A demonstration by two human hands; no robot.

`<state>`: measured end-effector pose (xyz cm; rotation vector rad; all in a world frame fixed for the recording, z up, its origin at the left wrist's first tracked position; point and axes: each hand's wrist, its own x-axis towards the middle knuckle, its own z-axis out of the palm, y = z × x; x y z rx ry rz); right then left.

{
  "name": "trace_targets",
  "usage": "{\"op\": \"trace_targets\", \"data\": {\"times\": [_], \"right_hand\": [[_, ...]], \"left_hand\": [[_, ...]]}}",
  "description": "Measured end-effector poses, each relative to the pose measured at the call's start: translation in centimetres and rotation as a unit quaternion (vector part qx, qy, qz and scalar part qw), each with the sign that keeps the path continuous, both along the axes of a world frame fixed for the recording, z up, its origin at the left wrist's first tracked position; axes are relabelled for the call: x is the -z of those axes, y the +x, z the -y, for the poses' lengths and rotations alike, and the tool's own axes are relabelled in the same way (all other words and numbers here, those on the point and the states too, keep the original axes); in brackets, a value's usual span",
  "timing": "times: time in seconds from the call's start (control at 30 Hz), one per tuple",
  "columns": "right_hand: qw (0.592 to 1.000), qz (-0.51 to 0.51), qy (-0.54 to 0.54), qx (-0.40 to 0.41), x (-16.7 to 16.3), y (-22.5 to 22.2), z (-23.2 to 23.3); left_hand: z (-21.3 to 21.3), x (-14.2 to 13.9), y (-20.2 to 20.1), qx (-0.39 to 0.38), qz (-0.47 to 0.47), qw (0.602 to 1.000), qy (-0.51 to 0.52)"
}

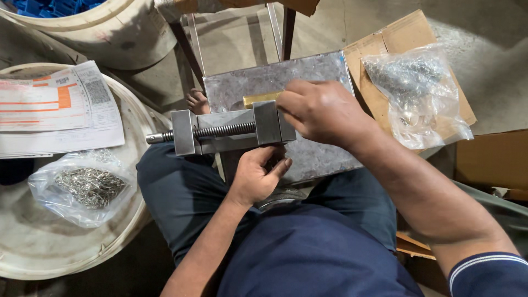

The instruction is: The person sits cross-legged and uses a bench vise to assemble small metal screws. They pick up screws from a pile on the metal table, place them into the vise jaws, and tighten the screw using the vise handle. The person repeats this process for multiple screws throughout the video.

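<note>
Right hand (322, 113) fingers gripping brass bar (261, 98) on steel vise (231, 131), left hand (256, 176) fingers curled beneath — hold unclear

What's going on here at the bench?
A seated person works at a small steel vise on a metal plate. The right hand rests over the vise's jaw end, beside a brass-coloured bar. The left hand grips beneath. Bags of small metal parts lie on both sides.

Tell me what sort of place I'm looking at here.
Probably a small metal workshop, worked seated low to the floor. A steel vise sits on a metal plate, both hands on it, with bags of small metal parts and cardboard around.
</note>
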<state>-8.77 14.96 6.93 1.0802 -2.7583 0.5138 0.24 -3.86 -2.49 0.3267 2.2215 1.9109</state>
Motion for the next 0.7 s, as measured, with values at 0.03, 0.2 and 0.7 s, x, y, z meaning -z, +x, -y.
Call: {"op": "trace_targets", "data": {"times": [0.03,0.2,0.7], "right_hand": [[1.000,-0.003,0.011,-0.004,0.0,0.0,0.1],[1.000,-0.002,-0.027,0.003,0.0,0.4,0.0],[0.949,0.067,-0.235,0.201,4.2,5.2,-9.0]], "left_hand": [[0.0,0.1,0.0,0.001,0.003,1.000,0.000],[-0.1,0.3,0.3,-0.002,-0.020,1.000,-0.003],[-0.6,0.4,0.9,-0.015,-0.103,0.994,-0.036]]}}
